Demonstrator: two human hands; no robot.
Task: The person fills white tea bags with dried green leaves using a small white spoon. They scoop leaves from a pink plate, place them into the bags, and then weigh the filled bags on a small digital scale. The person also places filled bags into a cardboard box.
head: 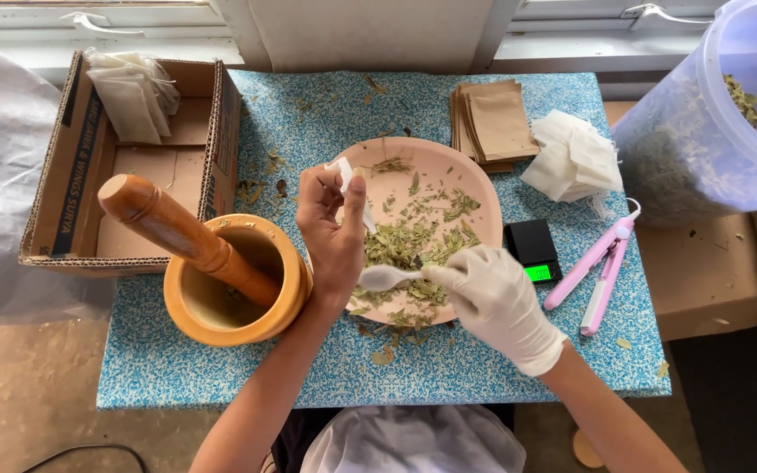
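We pinched a small white sachet (344,172) in our bare left hand (333,236) above the pink plate (475,188) of dried leaves (413,241), while our gloved right hand (497,298) gripped a white spoon (387,278) over them

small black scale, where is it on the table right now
In the head view the small black scale sits right of the pink plate, left of the pink sealer tool, just above the gloved right hand.
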